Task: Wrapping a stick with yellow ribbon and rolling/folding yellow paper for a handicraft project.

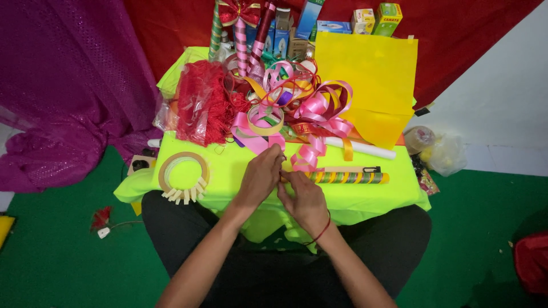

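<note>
Both hands, your left hand (260,177) and right hand (305,199), pinch the near end of the striped ribbon-wrapped stick (345,177) on the lime tablecloth (228,165).

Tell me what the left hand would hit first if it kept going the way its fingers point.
Probably the pink ribbon bow just beyond the left hand fingertips, then the ribbon pile; depth is hard to judge.

Home craft corner on the floor, low table (342,197) under a neon green cloth, ribbon curls (308,108), tape ring (182,171), yellow paper (371,74), small boxes (365,20), red and purple drapes (68,85) behind, green carpet (485,228), seated person's lap at the table edge
</note>
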